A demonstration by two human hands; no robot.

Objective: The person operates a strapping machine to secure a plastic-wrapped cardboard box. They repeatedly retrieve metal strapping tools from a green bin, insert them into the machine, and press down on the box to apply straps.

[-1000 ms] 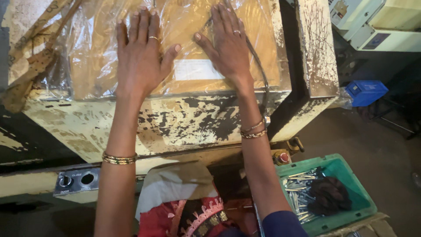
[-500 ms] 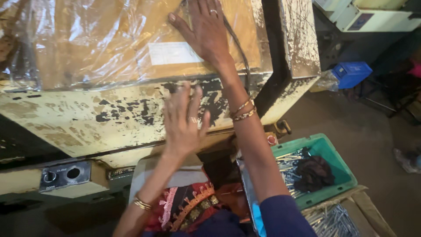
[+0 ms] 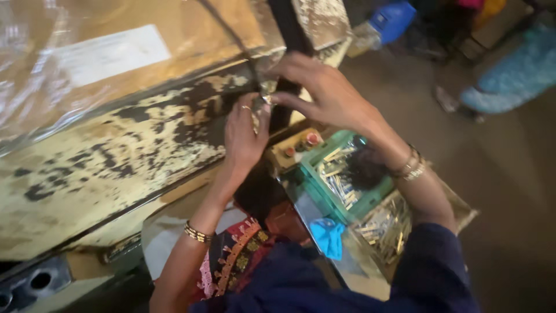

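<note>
My left hand [image 3: 246,136] and my right hand [image 3: 327,93] meet at the front right corner of a big machine [image 3: 116,162] with flaking cream paint. My right thumb and fingers pinch a small shiny piece [image 3: 263,99] at the lower end of a dark cable [image 3: 231,37]. The cable runs down across the machine's plastic-covered brown top [image 3: 191,29]. The left fingertips reach up and touch the same piece from below; whether they grip it is hidden. Both wrists wear gold bangles.
A green tray [image 3: 315,159] of thin metal pins sits under my right forearm, with a dark cloth [image 3: 365,168] in it. Beside it are a second box of metal parts [image 3: 385,229], a blue cloth [image 3: 327,237] and red buttons [image 3: 313,139]. A blue container [image 3: 391,17] and another person's teal clothing [image 3: 512,72] are on the floor side.
The view swung right. My right hand came off the plastic-covered top down to the machine's front corner. My left hand rose from the front face to meet it there.
</note>
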